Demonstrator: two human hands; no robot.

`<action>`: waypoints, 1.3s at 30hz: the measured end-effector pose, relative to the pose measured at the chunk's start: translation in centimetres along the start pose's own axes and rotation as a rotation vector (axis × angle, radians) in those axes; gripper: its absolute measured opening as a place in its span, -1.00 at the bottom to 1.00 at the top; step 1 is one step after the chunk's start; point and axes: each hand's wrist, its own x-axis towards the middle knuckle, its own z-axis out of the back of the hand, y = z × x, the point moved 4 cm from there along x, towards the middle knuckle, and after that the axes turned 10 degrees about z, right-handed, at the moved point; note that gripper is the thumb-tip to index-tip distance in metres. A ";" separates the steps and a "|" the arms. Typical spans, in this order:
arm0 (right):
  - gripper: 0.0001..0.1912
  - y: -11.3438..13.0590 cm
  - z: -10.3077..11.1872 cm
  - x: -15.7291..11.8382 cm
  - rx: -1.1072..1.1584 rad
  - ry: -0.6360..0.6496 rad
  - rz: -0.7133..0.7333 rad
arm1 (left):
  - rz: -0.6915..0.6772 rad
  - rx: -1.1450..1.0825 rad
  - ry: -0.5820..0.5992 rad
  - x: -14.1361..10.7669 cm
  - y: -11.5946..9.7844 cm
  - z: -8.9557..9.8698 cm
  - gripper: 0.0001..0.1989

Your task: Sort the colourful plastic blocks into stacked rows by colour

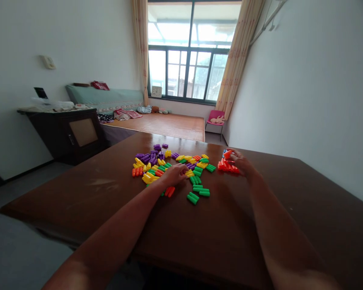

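My left hand (175, 174) reaches over the right part of a loose pile of plastic pieces, each like joined tubes. Its fingers are curled together beside a yellow piece (189, 173); what they pinch, if anything, is hidden. My right hand (239, 161) pinches an orange piece (228, 154) above a row of orange pieces (228, 167) set close together. Just behind the held piece a bit of blue (224, 152) shows. Purple pieces (151, 157) lie mostly at the pile's far left, green pieces (196, 189) at its near right.
All the pieces lie on a dark brown table (103, 201) with a glossy top. Beyond its far edge stand a bed (175, 125) and a pink chair (216, 117) under the window. A dark cabinet (60, 133) is at the left.
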 end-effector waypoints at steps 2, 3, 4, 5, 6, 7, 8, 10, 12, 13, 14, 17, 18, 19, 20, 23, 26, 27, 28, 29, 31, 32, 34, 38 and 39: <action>-0.75 -1.8 4.9 0.1 -0.120 -0.218 -0.068 | -0.004 0.030 0.032 -0.1 0.1 -0.2 -0.81; -0.77 -2.7 7.1 -0.2 -0.222 -0.317 -0.104 | -0.001 0.040 0.048 -0.2 0.1 -0.2 -0.80; -0.78 -3.6 8.9 -0.5 -0.332 -0.394 -0.136 | 0.004 0.048 0.062 -0.2 0.1 -0.3 -0.80; -0.79 -4.4 10.3 -0.8 -0.433 -0.443 -0.158 | 0.009 0.053 0.072 -0.2 0.1 -0.2 -0.80; -0.80 -5.1 11.3 -1.1 -0.514 -0.466 -0.171 | 0.013 0.054 0.080 -0.2 0.2 -0.2 -0.80; -0.82 -5.7 11.8 -1.3 -0.568 -0.468 -0.174 | 0.016 0.055 0.085 -0.3 0.2 -0.2 -0.80; -0.84 -6.3 12.1 -1.5 -0.593 -0.456 -0.171 | 0.017 0.057 0.088 -0.3 0.2 -0.1 -0.80; -0.88 -7.2 11.9 -1.6 -0.615 -0.423 -0.152 | 0.015 0.070 0.092 -0.3 0.2 -0.1 -0.79; -0.87 -7.7 11.4 -1.5 -0.636 -0.391 -0.127 | 0.011 0.091 0.097 -0.3 0.2 -0.1 -0.79; -0.85 -7.8 11.1 -1.5 -0.642 -0.379 -0.115 | 0.009 0.101 0.097 -0.3 0.2 -0.2 -0.78; -0.82 -8.0 10.9 -1.4 -0.654 -0.372 -0.101 | 0.008 0.110 0.098 -0.3 0.3 -0.2 -0.78; -0.76 -8.0 10.6 -1.4 -0.734 -0.359 -0.040 | -0.002 0.137 0.094 -0.3 0.4 -0.2 -0.78; -0.75 -7.9 10.6 -1.5 -0.775 -0.358 -0.021 | -0.010 0.150 0.090 -0.3 0.4 -0.1 -0.78; -0.75 -7.7 10.5 -1.6 -0.822 -0.358 -0.008 | -0.016 0.168 0.082 -0.3 0.5 0.1 -0.78; -0.76 -7.6 10.5 -1.7 -0.868 -0.361 -0.002 | -0.019 0.191 0.069 -0.3 0.5 0.3 -0.78; -0.73 -6.7 10.3 -2.1 -0.981 -0.419 -0.010 | 0.005 0.274 0.015 -0.4 0.5 1.1 -0.77; -0.68 -5.4 9.8 -2.3 -1.028 -0.492 0.006 | 0.052 0.351 -0.051 -0.5 0.5 2.1 -0.79; -0.67 -4.9 9.4 -2.3 -1.035 -0.500 0.018 | 0.070 0.371 -0.075 -0.5 0.5 2.5 -0.80; -0.66 -4.4 9.0 -2.2 -1.040 -0.497 0.034 | 0.090 0.387 -0.099 -0.6 0.6 2.8 -0.80; -0.65 -4.0 8.5 -2.1 -1.047 -0.486 0.052 | 0.113 0.398 -0.123 -0.5 0.8 3.2 -0.79; -0.65 -3.3 7.4 -1.8 -1.064 -0.455 0.091 | 0.157 0.405 -0.159 -0.4 1.3 4.0 -0.75; -0.65 -3.0 6.9 -1.7 -1.071 -0.435 0.108 | 0.174 0.403 -0.168 -0.4 1.6 4.4 -0.73; -0.65 -2.7 6.1 -1.5 -1.075 -0.383 0.141 | 0.202 0.389 -0.171 -0.2 2.2 5.1 -0.72; -0.65 -2.4 5.0 -1.3 -1.100 -0.301 0.217 | 0.230 0.314 -0.109 -0.1 3.4 5.5 -0.79; -0.64 -2.3 4.8 -1.3 -1.113 -0.294 0.234 | 0.227 0.288 -0.086 -0.1 3.5 5.3 -0.82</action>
